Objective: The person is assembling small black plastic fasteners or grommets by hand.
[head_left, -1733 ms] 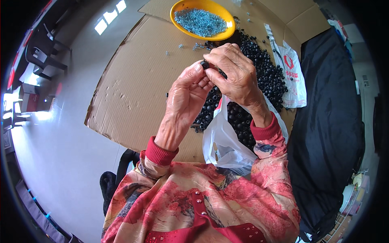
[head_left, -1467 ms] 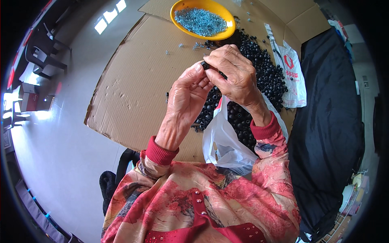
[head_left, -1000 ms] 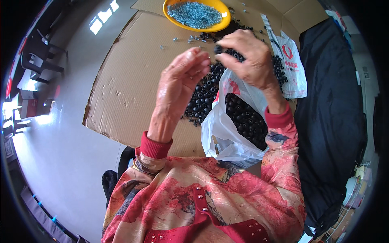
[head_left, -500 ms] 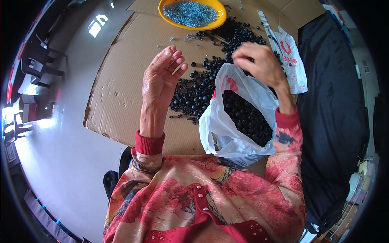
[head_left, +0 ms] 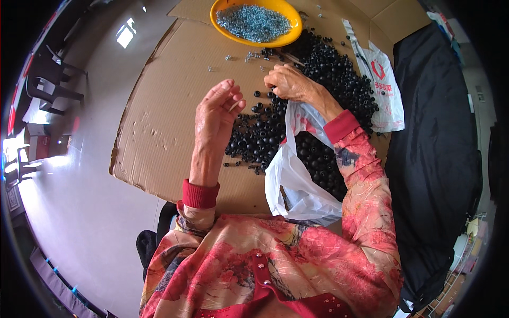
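My left hand [head_left: 216,114] is raised over the cardboard [head_left: 159,127], fingers curled and thumb against them; anything between the fingertips is too small to make out. My right hand [head_left: 291,85] reaches across the open plastic bag, with its fingers pinched down near a few loose silvery metal pieces [head_left: 253,56]. Whatever those fingers hold is hidden. Black bead-like parts with holes [head_left: 260,135] lie heaped between and beyond my hands. More of them fill the white plastic bag [head_left: 297,185], which my right forearm partly covers.
A yellow bowl [head_left: 216,26] of small silvery metal pieces stands at the far edge. A flat white bag with red print [head_left: 389,100] lies right of the heap, next to black fabric [head_left: 429,159]. Dark chairs [head_left: 50,90] stand on the floor at left.
My right hand has moved left and slightly down, from over the bead heap toward the loose metal pieces. My left hand has dropped a little nearer to me, its fingers still curled.
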A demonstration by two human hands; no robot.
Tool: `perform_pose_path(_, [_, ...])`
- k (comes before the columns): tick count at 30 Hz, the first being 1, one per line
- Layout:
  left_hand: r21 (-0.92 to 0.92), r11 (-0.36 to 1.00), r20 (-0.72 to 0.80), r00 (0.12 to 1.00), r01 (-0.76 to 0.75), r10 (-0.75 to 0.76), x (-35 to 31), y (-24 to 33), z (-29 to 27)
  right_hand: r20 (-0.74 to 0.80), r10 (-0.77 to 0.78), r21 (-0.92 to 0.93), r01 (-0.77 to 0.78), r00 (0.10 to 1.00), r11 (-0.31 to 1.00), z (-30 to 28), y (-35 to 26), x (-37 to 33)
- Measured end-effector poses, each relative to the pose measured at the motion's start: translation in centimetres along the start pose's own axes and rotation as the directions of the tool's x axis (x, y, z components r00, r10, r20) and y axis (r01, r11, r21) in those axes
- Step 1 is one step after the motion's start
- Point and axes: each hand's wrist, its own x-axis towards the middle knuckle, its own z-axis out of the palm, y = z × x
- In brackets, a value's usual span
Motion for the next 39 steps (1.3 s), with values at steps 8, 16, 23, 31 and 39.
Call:
perform_pose_path(8, [0.045, 0.999, 0.028, 0.999, 0.028, -0.029, -0.6, -1.0, 1.9, -0.194, 0.242, 0.791, 0.005, 0.951, 0.612, -4.9, -2.9, -2.0])
perform_pose_path(16, [-0.141, 0.989, 0.191, 0.981, 0.051, -0.024, -2.4, -1.2, 4.7, -0.545, 0.04, 0.511, 0.293, 0.838, 0.808, -7.5, -7.3, -3.6])
perform_pose_path(23, [-0.213, 0.975, 0.268, 0.963, 0.07, -0.01, -2.7, -1.2, 4.5, -0.565, 0.005, 0.475, 0.321, 0.825, 0.819, -7.7, -8.4, -4.1])
perform_pose_path(31, [0.043, 0.976, 0.246, 0.949, -0.215, 0.199, -4.0, -0.3, 5.4, -0.528, -0.122, 0.405, 0.375, 0.84, 0.834, -9.1, -8.5, -4.4])
perform_pose_path(39, [-0.066, 0.981, 0.274, 0.941, -0.185, 0.196, -3.8, -0.2, 5.5, -0.666, -0.117, 0.322, 0.426, 0.737, 0.846, -8.4, -9.4, -4.3])
